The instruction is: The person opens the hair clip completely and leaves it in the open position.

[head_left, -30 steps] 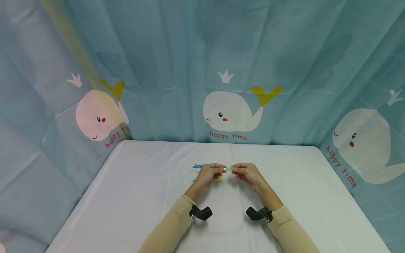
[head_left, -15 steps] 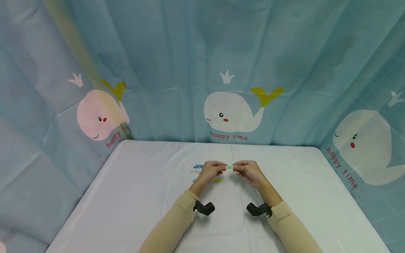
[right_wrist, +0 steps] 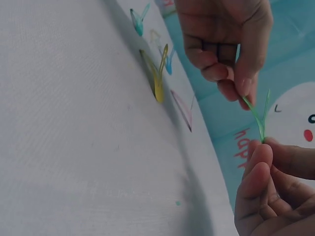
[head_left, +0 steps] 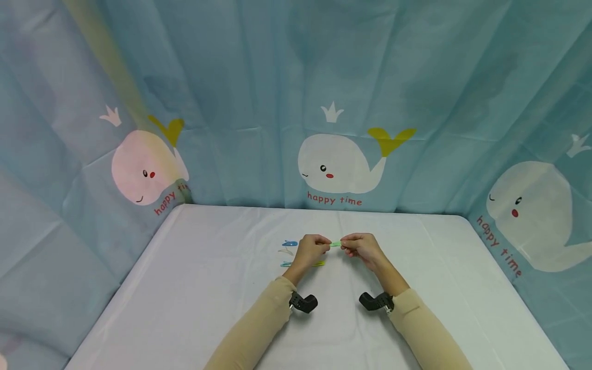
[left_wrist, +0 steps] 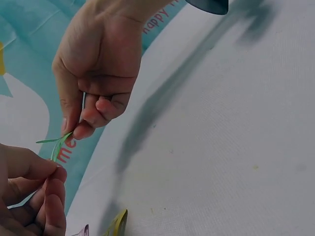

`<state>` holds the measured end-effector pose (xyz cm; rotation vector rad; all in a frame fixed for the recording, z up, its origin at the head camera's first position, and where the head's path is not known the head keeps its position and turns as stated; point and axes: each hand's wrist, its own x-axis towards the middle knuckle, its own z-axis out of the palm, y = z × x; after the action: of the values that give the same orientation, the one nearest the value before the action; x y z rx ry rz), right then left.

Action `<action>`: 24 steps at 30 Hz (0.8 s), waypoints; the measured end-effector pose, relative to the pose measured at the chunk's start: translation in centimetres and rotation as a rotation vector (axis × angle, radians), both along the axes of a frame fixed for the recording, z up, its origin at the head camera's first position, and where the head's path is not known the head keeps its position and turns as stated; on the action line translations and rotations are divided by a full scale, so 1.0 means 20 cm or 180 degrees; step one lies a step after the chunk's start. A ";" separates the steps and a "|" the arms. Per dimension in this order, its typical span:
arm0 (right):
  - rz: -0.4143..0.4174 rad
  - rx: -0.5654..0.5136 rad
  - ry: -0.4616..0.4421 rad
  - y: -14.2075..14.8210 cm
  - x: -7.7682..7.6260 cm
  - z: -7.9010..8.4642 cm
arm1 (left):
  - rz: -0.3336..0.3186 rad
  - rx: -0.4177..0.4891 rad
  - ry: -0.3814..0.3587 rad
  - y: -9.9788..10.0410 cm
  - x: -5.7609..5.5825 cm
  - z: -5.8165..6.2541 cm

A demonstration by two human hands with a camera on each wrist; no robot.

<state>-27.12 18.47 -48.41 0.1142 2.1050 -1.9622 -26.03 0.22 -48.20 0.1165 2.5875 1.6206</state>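
In the head view my left hand [head_left: 311,252] and right hand [head_left: 365,251] meet over the table around a slim green hair clip [head_left: 335,244]. As the right wrist view shows, the clip [right_wrist: 261,120] is spread in a V. My right fingertips [right_wrist: 261,153] pinch its joined end, while the left fingertips [right_wrist: 244,88] pinch one of its two legs; the other leg stands free. The left wrist view has the same clip [left_wrist: 58,147] between both hands, held off the table.
On the white table [head_left: 222,298], several more clips lie around my left hand: blue [head_left: 290,243], yellow [right_wrist: 158,81], teal [right_wrist: 139,24] and pale pink [right_wrist: 184,110]. A blue whale-print curtain [head_left: 231,103] stands along the back and sides.
Both hands have risen slightly with the green clip between them. My left wrist has shifted a little right, uncovering more of the blue clip.
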 end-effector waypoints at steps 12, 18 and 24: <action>-0.0050 0.0135 -0.0052 -0.01 -0.02 -0.04 | 0.0167 -0.0458 0.0164 0.03 0.00 -0.04; -0.0094 0.0354 -0.0026 -0.01 -0.03 -0.05 | 0.0148 -0.0697 0.0285 0.04 0.00 -0.04; -0.0105 0.0562 0.0005 -0.01 -0.05 -0.07 | 0.0111 -0.0934 0.0447 0.05 0.00 -0.05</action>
<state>-28.09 18.19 -49.81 0.1818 2.2884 -1.7908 -25.95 1.18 -49.23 0.1708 2.9148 1.2646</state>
